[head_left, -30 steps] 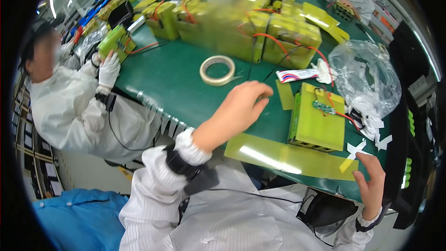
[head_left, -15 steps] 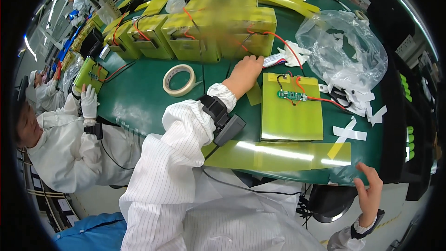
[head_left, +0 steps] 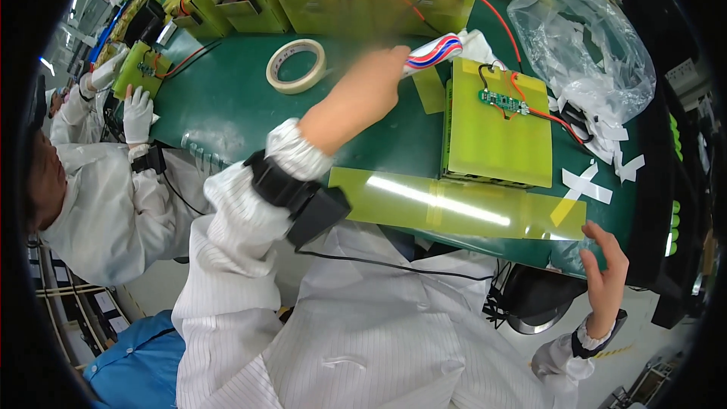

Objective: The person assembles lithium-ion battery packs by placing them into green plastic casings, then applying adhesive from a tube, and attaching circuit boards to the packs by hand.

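My left hand point(head_left: 359, 92) reaches forward over the green table, its fingers closed on the near end of a white tube point(head_left: 438, 53) with red and blue wavy stripes. Just right of the tube is a yellow-wrapped battery pack point(head_left: 496, 144), with a small green circuit board point(head_left: 503, 101) and red and black wires on top. My right hand point(head_left: 606, 273) is at the table's front right edge, fingers apart and holding nothing. Between my hands, a long yellow sheet point(head_left: 454, 208) lies along the front edge.
A roll of masking tape point(head_left: 296, 67) lies left of centre. Yellow battery packs point(head_left: 322, 7) line the back. A clear plastic bag point(head_left: 583, 45) and white tape strips point(head_left: 587, 184) are at right. At left, a co-worker's gloved hand point(head_left: 138, 115) is near another pack point(head_left: 140, 72).
My left hand has taken the striped tube and drawn it slightly left and toward me. The view has tilted down, so the table sits higher. My right hand stays at the edge.
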Demonstrator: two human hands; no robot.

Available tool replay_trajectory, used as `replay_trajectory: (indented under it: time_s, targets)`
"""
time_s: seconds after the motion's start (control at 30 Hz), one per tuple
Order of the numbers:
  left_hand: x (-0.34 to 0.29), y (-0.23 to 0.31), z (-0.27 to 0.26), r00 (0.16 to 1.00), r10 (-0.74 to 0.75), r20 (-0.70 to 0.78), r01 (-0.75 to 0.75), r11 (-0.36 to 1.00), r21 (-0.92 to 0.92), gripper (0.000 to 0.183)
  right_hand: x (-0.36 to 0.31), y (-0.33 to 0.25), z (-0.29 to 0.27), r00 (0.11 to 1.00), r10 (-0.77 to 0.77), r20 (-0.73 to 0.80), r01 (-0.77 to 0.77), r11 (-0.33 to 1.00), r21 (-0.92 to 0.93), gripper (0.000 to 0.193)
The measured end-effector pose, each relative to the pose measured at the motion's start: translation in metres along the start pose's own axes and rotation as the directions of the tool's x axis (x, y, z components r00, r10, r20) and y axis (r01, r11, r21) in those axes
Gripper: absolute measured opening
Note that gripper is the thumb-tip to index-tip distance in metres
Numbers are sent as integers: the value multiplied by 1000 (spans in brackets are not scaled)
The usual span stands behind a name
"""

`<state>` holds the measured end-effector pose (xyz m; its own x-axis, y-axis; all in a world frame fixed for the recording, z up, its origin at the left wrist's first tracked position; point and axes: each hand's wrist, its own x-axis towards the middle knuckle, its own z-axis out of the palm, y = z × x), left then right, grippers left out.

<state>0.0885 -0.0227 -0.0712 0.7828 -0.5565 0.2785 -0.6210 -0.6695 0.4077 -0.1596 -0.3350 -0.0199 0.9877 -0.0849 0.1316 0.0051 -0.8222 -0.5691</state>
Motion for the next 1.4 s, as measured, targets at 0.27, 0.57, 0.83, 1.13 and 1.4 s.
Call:
replay_trajectory:
  time_s: [0.27,0.57,0.83,1.13,1.4]
  targets:
    - [-86,10,-52,945,-297,136,327,871,-366,37,17,-22,14,997,-74,36,73,997,27,33]
    - [-152,19,-37,843,-384,377,477,209,-853,44,39,-74,50,932,-318,172,313,948,54,37]
    - [-182,66,-5,821,-266,505,433,-287,-855,43,26,-110,142,796,-580,175,570,815,107,52]
    - [-189,89,7,860,-260,438,466,54,-883,48,36,-103,177,800,-600,32,590,794,147,57]
    - [-159,11,-1,932,-290,-216,246,946,-209,32,35,-102,169,993,95,-71,20,454,891,40]
